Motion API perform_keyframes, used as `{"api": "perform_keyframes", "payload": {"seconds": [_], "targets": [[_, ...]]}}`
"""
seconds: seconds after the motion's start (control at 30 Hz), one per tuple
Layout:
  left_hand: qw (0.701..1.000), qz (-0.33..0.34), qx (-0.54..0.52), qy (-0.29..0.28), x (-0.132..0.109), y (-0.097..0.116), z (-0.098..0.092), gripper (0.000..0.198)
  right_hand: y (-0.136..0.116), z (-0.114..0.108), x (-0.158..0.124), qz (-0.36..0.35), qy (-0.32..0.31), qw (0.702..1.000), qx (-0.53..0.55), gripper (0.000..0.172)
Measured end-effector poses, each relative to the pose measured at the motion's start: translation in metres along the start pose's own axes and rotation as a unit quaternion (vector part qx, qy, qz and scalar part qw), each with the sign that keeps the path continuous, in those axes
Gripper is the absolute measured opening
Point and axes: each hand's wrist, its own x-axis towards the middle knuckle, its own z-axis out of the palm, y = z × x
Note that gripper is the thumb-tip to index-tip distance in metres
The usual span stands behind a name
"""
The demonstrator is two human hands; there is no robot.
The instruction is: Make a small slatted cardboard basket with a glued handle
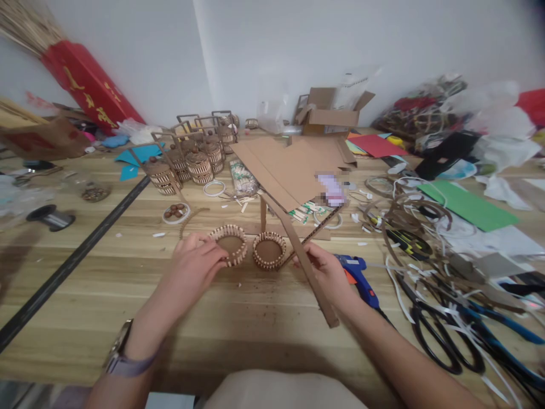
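Two small round trays, walled with short light sticks and floored in brown, lie side by side on the wooden table. My left hand [198, 257] grips the near left rim of the left round tray [239, 258]. The right round tray [269, 264] stands just beside it. My right hand [326, 272] is closed around a thin brown strip frame [307, 266], whose long flat bar slants across in front of the hand. Another strip of it runs up to the right, dotted along its edge. The right fingertips are partly hidden behind the bar.
A blue glue gun [361, 284] lies right of my right hand, near black-handled scissors [443, 341] and tangled strips. Cardboard sheets [285, 165] lie ahead. Several finished stick-walled baskets [199, 168] stand back left, near a dish of brown beads [176, 212].
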Motion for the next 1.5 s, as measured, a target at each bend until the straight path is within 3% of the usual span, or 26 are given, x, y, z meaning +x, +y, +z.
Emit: {"api": "perform_keyframes", "payload": {"seconds": [0.1, 0.17, 0.3, 0.47, 0.73, 1.1, 1.33, 1.5], "targets": [[0.999, -0.018, 0.046, -0.01, -0.012, -0.015, 0.012, 0.017, -0.001, 0.0, 0.001, -0.001, -0.004, 1.0, -0.017, 0.013], [0.999, -0.013, 0.044, 0.003, -0.01, -0.011, 0.024, 0.021, -0.003, 0.0, 0.002, -0.003, -0.005, 1.0, -0.021, 0.014], [0.998, 0.02, -0.028, -0.048, 0.009, 0.026, 0.048, 0.025, -0.007, 0.0, 0.003, -0.009, -0.008, 1.0, -0.027, 0.015], [0.986, -0.016, -0.127, -0.11, 0.034, 0.061, 0.069, 0.028, -0.005, 0.0, 0.0, -0.015, -0.002, 1.0, -0.019, 0.011], [0.969, 0.017, -0.208, -0.134, 0.044, 0.047, 0.067, 0.026, -0.008, 0.004, 0.003, -0.037, -0.008, 0.999, -0.039, 0.008], [0.971, 0.001, -0.172, -0.163, 0.047, 0.05, 0.063, 0.017, -0.011, 0.012, 0.005, -0.055, -0.014, 0.996, -0.061, 0.01], [0.971, 0.01, -0.196, -0.135, 0.043, 0.059, 0.064, 0.022, -0.016, 0.018, 0.005, -0.084, -0.017, 0.994, -0.065, 0.012], [0.972, 0.007, -0.211, -0.099, 0.042, 0.06, 0.075, 0.026, -0.013, 0.02, 0.002, -0.092, -0.003, 0.993, -0.075, 0.011]]}}
